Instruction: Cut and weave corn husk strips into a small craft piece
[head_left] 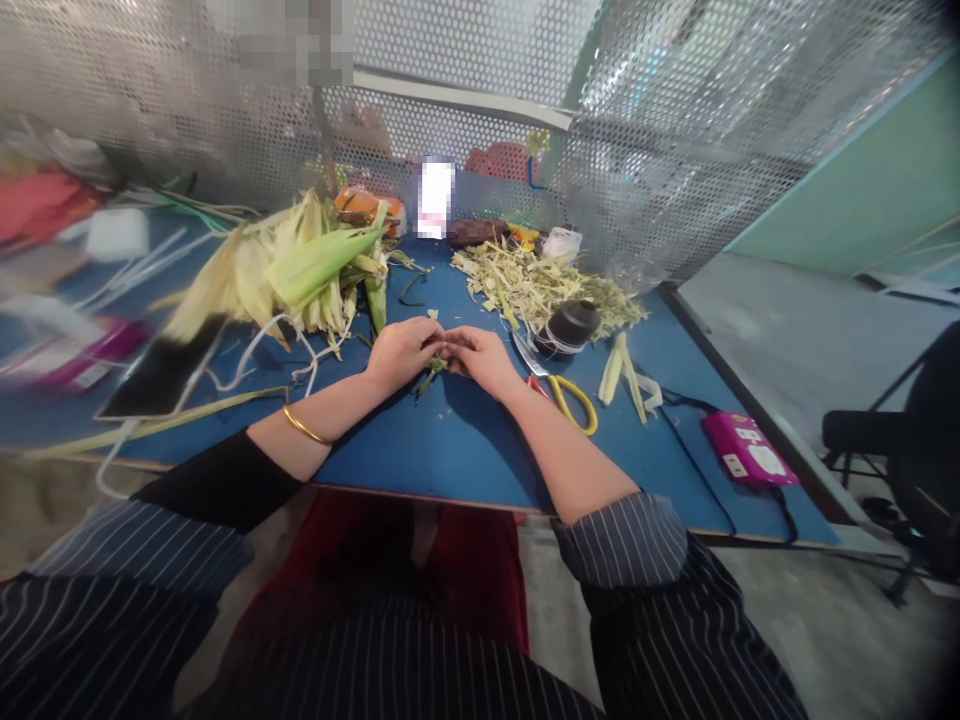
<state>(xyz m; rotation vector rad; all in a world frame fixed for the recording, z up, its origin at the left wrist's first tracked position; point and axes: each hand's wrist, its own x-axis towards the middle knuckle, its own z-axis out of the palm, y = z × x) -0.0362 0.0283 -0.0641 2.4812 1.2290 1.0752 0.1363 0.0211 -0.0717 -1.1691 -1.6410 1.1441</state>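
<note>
My left hand (405,352) and my right hand (480,358) meet over the middle of the blue table (442,450), fingertips pressed together. Between them they pinch a small piece of green corn husk (431,376), its ragged ends poking out below the fingers. Most of it is hidden by the hands. Close to my right hand lie scissors (574,403) with yellow handles, partly behind the wrist. A dark thread spool (570,328) lies beyond them. Left of my left hand is a heap of corn husks (300,265), pale with one large green leaf on top.
Shredded husk strips (525,285) are piled at the back right. A pink packet (748,450) with a dark strap sits near the right edge. A phone (435,200) stands against the perforated screen (480,120). A dark flat device (161,370) and white cable lie left.
</note>
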